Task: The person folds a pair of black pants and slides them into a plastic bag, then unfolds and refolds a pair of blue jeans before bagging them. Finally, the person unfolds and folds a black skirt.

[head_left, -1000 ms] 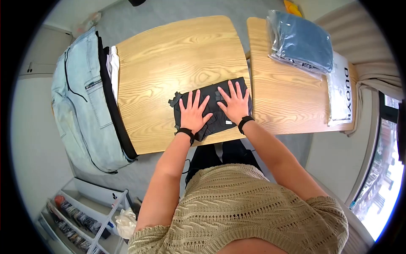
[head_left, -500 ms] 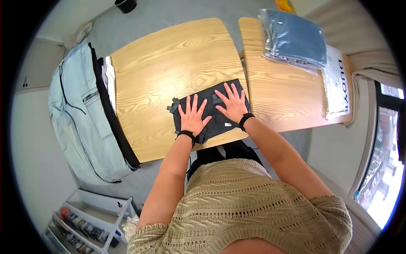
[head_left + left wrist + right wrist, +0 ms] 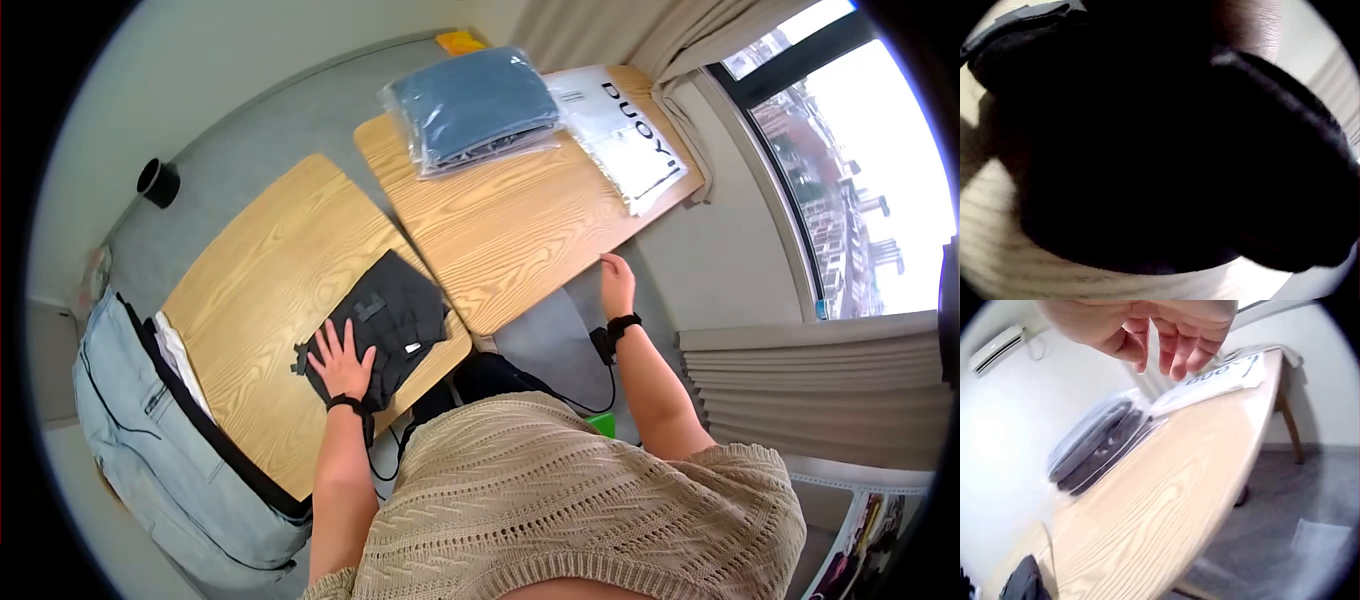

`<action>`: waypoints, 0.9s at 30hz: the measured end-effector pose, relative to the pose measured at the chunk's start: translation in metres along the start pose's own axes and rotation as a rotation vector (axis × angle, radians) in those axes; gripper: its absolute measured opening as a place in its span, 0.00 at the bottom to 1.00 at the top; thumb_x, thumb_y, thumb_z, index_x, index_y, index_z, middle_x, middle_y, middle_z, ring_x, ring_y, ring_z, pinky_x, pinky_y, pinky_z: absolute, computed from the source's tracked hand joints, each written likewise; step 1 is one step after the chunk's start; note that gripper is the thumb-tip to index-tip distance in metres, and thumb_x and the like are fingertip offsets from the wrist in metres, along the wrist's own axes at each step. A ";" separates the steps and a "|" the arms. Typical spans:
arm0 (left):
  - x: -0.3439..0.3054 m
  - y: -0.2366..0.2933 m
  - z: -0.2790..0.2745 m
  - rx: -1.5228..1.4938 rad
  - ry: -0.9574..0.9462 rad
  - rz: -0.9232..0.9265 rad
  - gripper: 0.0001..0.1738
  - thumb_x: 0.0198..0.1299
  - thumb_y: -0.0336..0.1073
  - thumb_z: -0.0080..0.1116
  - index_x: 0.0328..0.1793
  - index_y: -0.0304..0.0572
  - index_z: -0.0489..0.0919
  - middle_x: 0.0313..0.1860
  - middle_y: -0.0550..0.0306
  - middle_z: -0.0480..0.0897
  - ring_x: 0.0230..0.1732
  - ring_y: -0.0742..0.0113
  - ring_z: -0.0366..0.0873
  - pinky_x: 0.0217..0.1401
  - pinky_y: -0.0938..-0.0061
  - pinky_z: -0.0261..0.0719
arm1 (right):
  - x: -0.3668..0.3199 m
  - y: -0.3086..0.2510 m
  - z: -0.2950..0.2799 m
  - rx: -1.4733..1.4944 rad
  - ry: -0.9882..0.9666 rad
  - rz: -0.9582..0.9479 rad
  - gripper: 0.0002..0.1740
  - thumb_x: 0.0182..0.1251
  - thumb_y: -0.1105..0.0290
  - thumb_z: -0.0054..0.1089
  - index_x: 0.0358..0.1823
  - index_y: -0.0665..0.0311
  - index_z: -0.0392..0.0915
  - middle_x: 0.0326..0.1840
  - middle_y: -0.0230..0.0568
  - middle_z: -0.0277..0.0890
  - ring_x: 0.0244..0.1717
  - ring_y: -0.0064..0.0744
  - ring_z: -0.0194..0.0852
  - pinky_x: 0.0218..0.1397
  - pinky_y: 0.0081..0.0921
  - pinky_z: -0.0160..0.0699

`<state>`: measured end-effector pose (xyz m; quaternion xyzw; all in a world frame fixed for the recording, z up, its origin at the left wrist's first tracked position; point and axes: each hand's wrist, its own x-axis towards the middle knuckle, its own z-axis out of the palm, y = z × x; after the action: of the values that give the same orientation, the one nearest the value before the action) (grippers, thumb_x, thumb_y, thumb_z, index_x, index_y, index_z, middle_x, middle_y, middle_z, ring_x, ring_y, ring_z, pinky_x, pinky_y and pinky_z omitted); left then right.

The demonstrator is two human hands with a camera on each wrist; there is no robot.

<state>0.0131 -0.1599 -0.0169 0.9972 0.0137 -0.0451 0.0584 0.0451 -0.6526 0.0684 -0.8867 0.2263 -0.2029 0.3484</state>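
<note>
A folded black garment (image 3: 405,300) with straps at one side and a small white label lies on the left table near its front edge. My left hand (image 3: 343,368) rests flat on its left part, fingers spread. Off the garment, my right hand (image 3: 617,285) is in the air by the front edge of the right table, its fingers loosely bent and holding nothing. Nearest beyond it is a white plastic mailer (image 3: 622,135) with black letters, also seen past the fingertips in the right wrist view. A dark, blurred shape fills most of the left wrist view and hides the left fingers.
On the right table (image 3: 500,240), a clear bag with folded blue clothing (image 3: 480,100) lies beside the mailer. Light blue jeans (image 3: 150,430) and other clothes hang over the left table's (image 3: 240,260) left side. A narrow gap separates the tables. A window (image 3: 850,180) is at right.
My right hand has lifted off the black garment and moved right toward the other table's edge. The left hand stays on the garment. The head view has turned right.
</note>
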 end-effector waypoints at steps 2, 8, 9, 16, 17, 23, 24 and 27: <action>0.000 0.005 -0.007 -0.027 -0.043 -0.043 0.41 0.58 0.58 0.55 0.76 0.64 0.55 0.79 0.54 0.46 0.78 0.46 0.42 0.71 0.35 0.45 | 0.015 0.029 -0.021 0.102 0.081 0.126 0.11 0.62 0.75 0.50 0.43 0.68 0.80 0.37 0.43 0.82 0.40 0.33 0.79 0.48 0.26 0.75; -0.004 0.033 -0.013 -0.088 -0.110 -0.270 0.40 0.60 0.47 0.58 0.77 0.64 0.53 0.79 0.55 0.43 0.78 0.48 0.40 0.72 0.40 0.48 | 0.096 0.098 -0.018 0.119 0.173 0.158 0.10 0.62 0.72 0.54 0.42 0.67 0.80 0.38 0.43 0.82 0.41 0.32 0.81 0.47 0.27 0.76; -0.005 0.038 -0.011 -0.079 -0.113 -0.309 0.39 0.61 0.46 0.56 0.77 0.63 0.54 0.79 0.54 0.43 0.78 0.49 0.40 0.72 0.41 0.49 | 0.112 0.097 -0.016 0.091 0.139 0.182 0.11 0.62 0.70 0.55 0.42 0.67 0.81 0.39 0.44 0.82 0.42 0.34 0.81 0.47 0.27 0.76; -0.021 0.069 -0.001 -0.103 0.048 -0.542 0.36 0.66 0.41 0.50 0.77 0.52 0.49 0.76 0.42 0.50 0.75 0.45 0.49 0.71 0.49 0.54 | 0.231 0.120 0.014 -0.234 -0.101 0.052 0.17 0.60 0.58 0.58 0.45 0.60 0.81 0.46 0.49 0.80 0.50 0.49 0.76 0.53 0.39 0.74; -0.025 0.073 -0.004 -0.103 0.076 -0.537 0.37 0.65 0.41 0.51 0.77 0.51 0.50 0.76 0.41 0.50 0.75 0.44 0.49 0.71 0.50 0.55 | 0.244 0.118 0.017 -0.266 -0.138 0.094 0.17 0.60 0.59 0.58 0.47 0.59 0.81 0.47 0.49 0.79 0.52 0.49 0.75 0.55 0.40 0.73; -0.050 0.100 -0.020 -0.046 0.114 -0.586 0.38 0.63 0.40 0.54 0.76 0.48 0.52 0.75 0.37 0.52 0.73 0.40 0.52 0.70 0.51 0.56 | 0.297 0.144 0.049 -0.569 -0.323 -0.098 0.20 0.62 0.72 0.47 0.57 0.58 0.72 0.62 0.39 0.69 0.65 0.37 0.64 0.62 0.38 0.68; -0.055 0.103 -0.023 -0.038 0.122 -0.602 0.38 0.62 0.39 0.55 0.76 0.47 0.53 0.74 0.35 0.53 0.72 0.39 0.53 0.70 0.51 0.57 | 0.300 0.149 0.054 -0.645 -0.408 -0.096 0.20 0.63 0.73 0.45 0.56 0.57 0.72 0.63 0.37 0.68 0.66 0.36 0.63 0.62 0.38 0.68; -0.061 0.105 -0.024 -0.027 0.109 -0.610 0.38 0.62 0.39 0.56 0.76 0.46 0.53 0.74 0.34 0.52 0.72 0.38 0.53 0.70 0.51 0.57 | 0.302 0.156 0.058 -0.569 -0.431 0.023 0.19 0.65 0.68 0.45 0.56 0.56 0.73 0.59 0.44 0.72 0.58 0.45 0.70 0.58 0.41 0.71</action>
<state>-0.0419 -0.2623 0.0248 0.9471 0.3162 -0.0070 0.0545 0.2813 -0.8879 -0.0202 -0.9681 0.2049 0.0638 0.1295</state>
